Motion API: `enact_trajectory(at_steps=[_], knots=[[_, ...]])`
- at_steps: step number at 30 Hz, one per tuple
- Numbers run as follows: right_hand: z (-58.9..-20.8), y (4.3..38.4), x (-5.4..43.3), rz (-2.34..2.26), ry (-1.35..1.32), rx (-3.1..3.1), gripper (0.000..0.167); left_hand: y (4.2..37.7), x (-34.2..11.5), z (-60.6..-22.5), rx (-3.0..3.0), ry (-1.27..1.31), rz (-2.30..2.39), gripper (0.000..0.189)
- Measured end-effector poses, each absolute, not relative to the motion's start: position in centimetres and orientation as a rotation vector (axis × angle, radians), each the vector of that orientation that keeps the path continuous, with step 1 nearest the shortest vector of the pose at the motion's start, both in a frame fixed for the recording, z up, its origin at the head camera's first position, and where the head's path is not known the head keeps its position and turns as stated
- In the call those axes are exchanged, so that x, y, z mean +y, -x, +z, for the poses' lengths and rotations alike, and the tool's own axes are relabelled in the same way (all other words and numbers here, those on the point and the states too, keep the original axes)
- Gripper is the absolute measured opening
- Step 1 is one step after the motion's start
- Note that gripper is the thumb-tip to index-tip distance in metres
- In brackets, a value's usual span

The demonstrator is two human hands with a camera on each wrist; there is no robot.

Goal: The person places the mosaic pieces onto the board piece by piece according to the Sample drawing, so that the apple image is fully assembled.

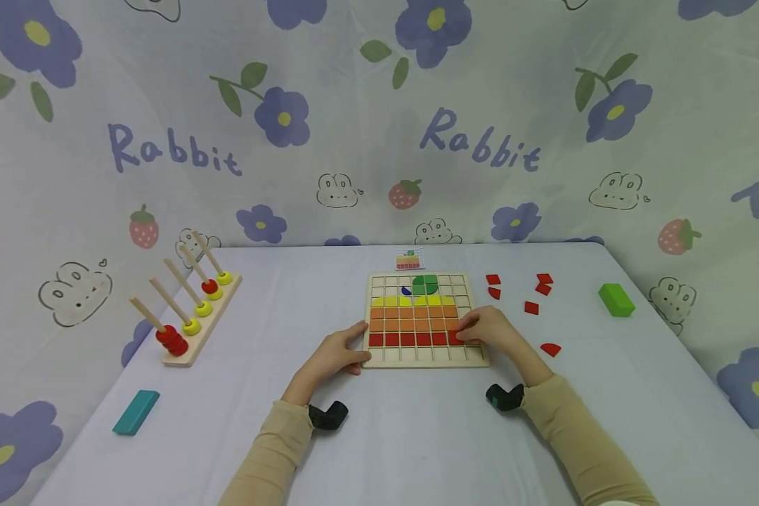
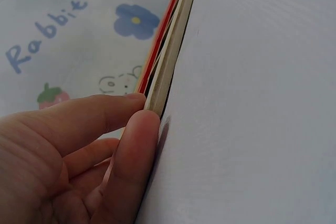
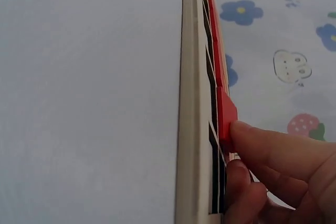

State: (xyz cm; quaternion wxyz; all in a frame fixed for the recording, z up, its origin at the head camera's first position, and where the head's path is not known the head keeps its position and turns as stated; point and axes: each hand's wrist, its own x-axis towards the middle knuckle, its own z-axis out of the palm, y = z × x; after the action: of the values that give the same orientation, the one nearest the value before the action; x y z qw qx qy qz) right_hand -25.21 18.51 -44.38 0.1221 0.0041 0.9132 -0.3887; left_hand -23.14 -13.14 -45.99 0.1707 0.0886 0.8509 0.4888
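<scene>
A square wooden grid board (image 1: 417, 360) lies flat in front of me, filled with rows of red tiles (image 1: 407, 339), orange tiles (image 1: 412, 325) and yellow tiles (image 1: 412, 301). Green pieces (image 1: 426, 284) and a small blue piece (image 1: 406, 290) sit near its top. At the board's left edge my left hand (image 1: 332, 354) rests, index finger and thumb spread against the side near the front corner. My right hand (image 1: 490, 328) pinches a small red tile (image 3: 227, 118) at the right end of the red row, over the grid.
Several loose red pieces (image 1: 531, 308) lie right of the board, with a green block (image 1: 616, 300) farther right. Behind the board is a small picture card (image 1: 409, 259). To the left stand a peg rack (image 1: 215, 313) with red and yellow beads and a teal block (image 1: 135, 412).
</scene>
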Motion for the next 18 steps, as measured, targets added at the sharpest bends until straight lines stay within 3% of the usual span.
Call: enact_trajectory(at_steps=[8, 18], knots=[[-44.4, 25.2, 18.3, -1.125, 0.022, 2.687, 0.012, 23.2, -13.1, -46.0, 2.41, -0.242, 1.404, 0.069], [-42.8, 25.2, 22.7, -1.296, -0.034, 2.716, 0.027, 23.3, -13.1, -46.1, 2.408, -0.241, 1.397, 0.07]])
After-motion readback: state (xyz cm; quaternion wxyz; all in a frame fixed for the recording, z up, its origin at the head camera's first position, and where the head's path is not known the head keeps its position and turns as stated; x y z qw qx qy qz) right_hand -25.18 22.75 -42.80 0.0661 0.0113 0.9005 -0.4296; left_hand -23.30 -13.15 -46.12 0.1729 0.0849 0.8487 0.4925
